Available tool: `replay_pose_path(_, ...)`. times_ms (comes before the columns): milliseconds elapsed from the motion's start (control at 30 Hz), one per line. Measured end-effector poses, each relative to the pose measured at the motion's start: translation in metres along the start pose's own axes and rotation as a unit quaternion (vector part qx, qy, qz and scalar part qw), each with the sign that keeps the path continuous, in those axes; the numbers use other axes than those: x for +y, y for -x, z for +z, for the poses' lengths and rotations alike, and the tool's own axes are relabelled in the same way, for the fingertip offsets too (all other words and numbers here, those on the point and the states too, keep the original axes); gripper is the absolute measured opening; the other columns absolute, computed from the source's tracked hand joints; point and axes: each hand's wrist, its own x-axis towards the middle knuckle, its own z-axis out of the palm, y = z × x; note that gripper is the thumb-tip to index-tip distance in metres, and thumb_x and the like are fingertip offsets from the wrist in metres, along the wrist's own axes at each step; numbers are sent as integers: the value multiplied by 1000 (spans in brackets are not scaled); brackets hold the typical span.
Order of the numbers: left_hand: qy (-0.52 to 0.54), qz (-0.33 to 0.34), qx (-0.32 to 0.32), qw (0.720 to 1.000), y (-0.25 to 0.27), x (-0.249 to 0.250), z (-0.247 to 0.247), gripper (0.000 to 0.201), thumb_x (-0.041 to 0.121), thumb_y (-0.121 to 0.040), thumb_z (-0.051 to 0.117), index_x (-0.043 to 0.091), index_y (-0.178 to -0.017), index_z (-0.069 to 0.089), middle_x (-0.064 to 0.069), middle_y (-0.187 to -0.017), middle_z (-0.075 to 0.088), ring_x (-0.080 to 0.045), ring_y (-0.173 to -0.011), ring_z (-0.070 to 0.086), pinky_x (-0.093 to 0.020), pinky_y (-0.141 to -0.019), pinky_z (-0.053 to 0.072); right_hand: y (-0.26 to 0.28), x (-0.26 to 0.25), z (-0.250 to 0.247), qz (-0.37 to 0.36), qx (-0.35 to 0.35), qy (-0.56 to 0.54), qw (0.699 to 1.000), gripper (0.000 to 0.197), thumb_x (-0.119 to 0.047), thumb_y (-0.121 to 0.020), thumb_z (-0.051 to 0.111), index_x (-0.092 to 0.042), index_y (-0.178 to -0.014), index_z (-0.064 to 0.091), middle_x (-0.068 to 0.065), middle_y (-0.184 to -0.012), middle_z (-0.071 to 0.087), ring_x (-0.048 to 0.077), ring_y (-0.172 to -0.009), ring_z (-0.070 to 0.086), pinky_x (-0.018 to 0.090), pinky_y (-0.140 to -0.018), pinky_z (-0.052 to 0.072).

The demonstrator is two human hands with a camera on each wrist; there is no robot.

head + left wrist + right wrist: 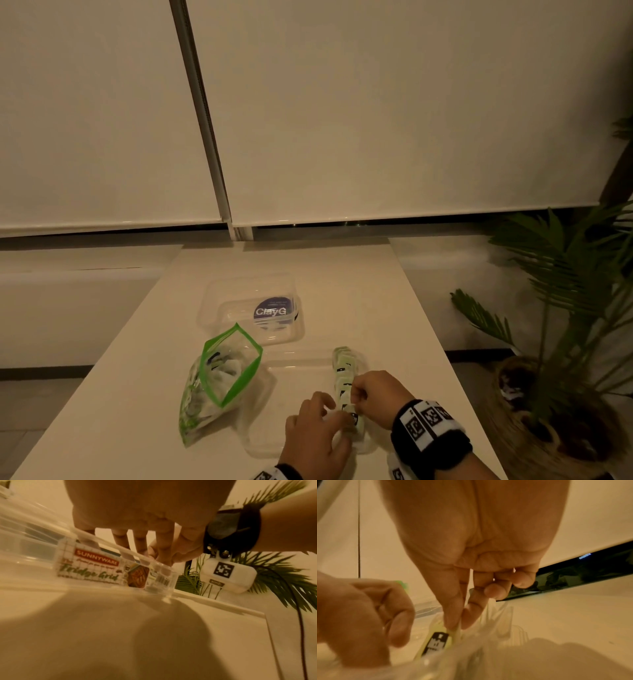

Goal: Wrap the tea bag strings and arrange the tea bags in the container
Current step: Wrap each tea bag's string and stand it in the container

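A clear plastic container sits near the table's front edge, with a SUNNYWARE label on its side. Along its right side stands a row of pale green tea bags. My right hand is over the near part of the row. Its thumb and forefinger pinch the top of one tea bag, next to a tea bag with a black-printed tag. My left hand reaches into the container from the left, its fingertips against the nearest bags, gripping nothing that I can see.
A zip bag with a green rim holding more tea bags lies left of the container. The clear lid with a purple ClayG label rests further back. A potted palm stands beyond the table's right edge.
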Motion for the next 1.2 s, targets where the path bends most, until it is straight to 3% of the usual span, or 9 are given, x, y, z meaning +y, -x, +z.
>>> replay_pose_path(133,-68,-7,-89,994,0,11,0,68,71,-73,18,44,-124,55,14,-120,42,-10,-118,32,-37,-89,23,-5,-5,6,3,10,68,998,19,-18,-89,52,-35,-85,57,-16,-74,44,19,-115,45,35,-97,32)
replay_pose_path(267,-61,-46,-104,992,-5,16,0,46,62,-93,29,44,-127,53,10,-120,44,-14,-119,34,-43,-97,22,-10,-6,8,30,22,70,997,20,-21,-91,50,-37,-84,59,-12,-82,38,21,-114,40,35,-99,31)
replay_pose_path(400,-56,-65,-113,990,-13,15,-3,45,59,-94,27,43,-130,50,6,-122,43,-18,-121,33,-48,-99,21,-22,0,14,62,46,53,996,21,-24,-85,53,-33,-67,47,-8,-98,55,22,-111,43,34,-89,31)
replay_pose_path(600,-12,-87,-126,988,-19,10,-7,39,62,-91,35,53,-125,52,5,-123,39,-17,-125,32,-45,-98,26,-22,7,10,67,104,39,992,24,-31,-76,63,-33,-90,43,-11,-100,39,18,-110,38,32,-86,34)
replay_pose_path(700,16,-112,-162,980,-23,8,-12,36,63,-90,36,61,-123,50,3,-151,25,-18,-141,16,-49,-107,19,-18,14,9,82,110,24,990,34,-45,-71,68,-36,-96,47,-10,-109,36,16,-113,35,31,-89,35)
replay_pose_path(800,35,-119,-222,967,-29,10,-18,30,59,-88,38,68,-114,50,3,-163,3,-20,-149,-2,-59,-113,5,-16,16,8,82,84,38,992,52,-55,-66,71,-38,-112,55,-9,-131,32,18,-127,27,34,-98,33)
replay_pose_path(900,58,-125,-259,956,-37,10,-20,23,54,-84,41,62,-102,53,6,-163,-6,-22,-149,-7,-64,-112,-3,-16,16,10,88,41,48,994,63,-59,-67,70,-36,-124,56,-5,-157,12,24,-144,5,43,-110,25)
replay_pose_path(1033,68,-130,-286,947,-51,7,-20,59,52,-79,39,47,-138,41,9,-163,-10,-24,-149,-12,-70,-108,-6,-18,16,13,92,-2,72,993,66,-63,-76,59,-33,-135,50,-6,-161,-17,29,-146,-23,50,-116,15)
replay_pose_path(1200,53,-131,-284,949,-60,6,-18,64,46,-87,38,43,-149,22,12,-162,-12,-25,-149,-14,-71,-107,-7,-23,16,20,95,-22,54,994,67,-56,-82,49,-30,-143,39,-3,-157,-31,31,-141,-34,57,-116,6)
